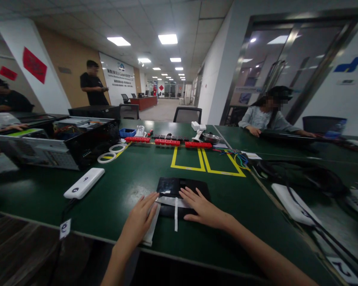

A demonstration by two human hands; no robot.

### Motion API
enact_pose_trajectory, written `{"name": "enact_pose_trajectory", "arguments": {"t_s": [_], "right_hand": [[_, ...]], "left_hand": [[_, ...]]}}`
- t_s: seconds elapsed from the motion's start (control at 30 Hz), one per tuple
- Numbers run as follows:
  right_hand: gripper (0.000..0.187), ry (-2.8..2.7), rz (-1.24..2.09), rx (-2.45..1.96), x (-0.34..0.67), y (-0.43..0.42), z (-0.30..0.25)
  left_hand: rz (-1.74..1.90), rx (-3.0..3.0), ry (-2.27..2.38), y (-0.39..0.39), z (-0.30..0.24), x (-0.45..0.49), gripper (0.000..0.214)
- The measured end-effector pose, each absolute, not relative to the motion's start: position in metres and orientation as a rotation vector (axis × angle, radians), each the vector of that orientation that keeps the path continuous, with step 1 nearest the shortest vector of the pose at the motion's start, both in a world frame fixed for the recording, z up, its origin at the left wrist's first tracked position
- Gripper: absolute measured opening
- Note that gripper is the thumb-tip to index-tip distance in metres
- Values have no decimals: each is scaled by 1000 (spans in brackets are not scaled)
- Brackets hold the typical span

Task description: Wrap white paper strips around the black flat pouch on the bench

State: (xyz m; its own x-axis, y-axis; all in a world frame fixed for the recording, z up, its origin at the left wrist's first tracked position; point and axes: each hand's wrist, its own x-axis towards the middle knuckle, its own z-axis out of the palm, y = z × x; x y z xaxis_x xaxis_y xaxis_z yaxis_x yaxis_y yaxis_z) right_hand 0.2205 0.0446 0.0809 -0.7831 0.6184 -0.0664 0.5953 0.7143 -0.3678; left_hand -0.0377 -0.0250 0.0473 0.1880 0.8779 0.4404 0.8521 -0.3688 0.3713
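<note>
A flat black object [169, 184] with a glossy surface lies on the green table in front of me; its exact kind is unclear. A light grey band [170, 201] crosses it, and a narrow white strip [176, 216] runs from the band toward me. My left hand [141, 212] rests at the left edge of the black object, fingers stretched out, over a pale flat strip [150, 231]. Flat across the right part of the object lies my right hand [203, 207], its fingers spread. Neither hand grips anything.
An open computer case [62, 143] stands left, beside white rings [106, 157] and a white power bank [85, 182]. Red racks [167, 142] and yellow tape outlines [189, 169] lie beyond. Cables [241, 159] and another white device [295, 202] are right. Several people are nearby.
</note>
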Motion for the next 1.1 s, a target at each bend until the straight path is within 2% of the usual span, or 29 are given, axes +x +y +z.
{"name": "enact_pose_trajectory", "arguments": {"t_s": [0.2, 0.5, 0.8, 1.1], "right_hand": [[80, -2942, 598, -1019, 220, 47, 82], [83, -2918, 673, -1033, 235, 59, 85], [88, -2789, 866, -1214, 288, 89, 89], [91, -2642, 912, -1425, 352, 110, 98]], "left_hand": [[838, 2296, 1855, -11, 21, -53, 38], [830, 2262, 1857, -12, 15, -56, 41], [793, 2339, 1856, -11, 8, -58, 41], [819, 2356, 1830, -9, 4, -58, 40]]}}
